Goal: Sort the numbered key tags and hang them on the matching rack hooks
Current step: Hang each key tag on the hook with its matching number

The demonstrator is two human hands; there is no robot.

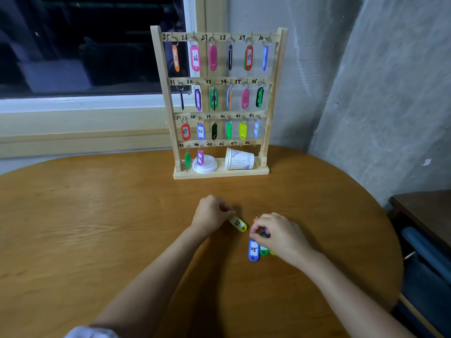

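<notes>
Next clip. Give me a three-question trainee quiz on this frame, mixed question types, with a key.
1. True or false: every hook on the bottom row of the wooden key rack holds a tag.
2. What number is written on the blue plastic key tag that the right hand holds?
3. The white paper cup on the rack base is: A upright, B lying on its side, C upside down.
Key: 1 false; 2 45; 3 B.

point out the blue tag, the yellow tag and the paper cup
blue tag (253, 250), head view, on its white label
yellow tag (238, 224), head view, on its white label
paper cup (241, 159), head view, on its side wall
</notes>
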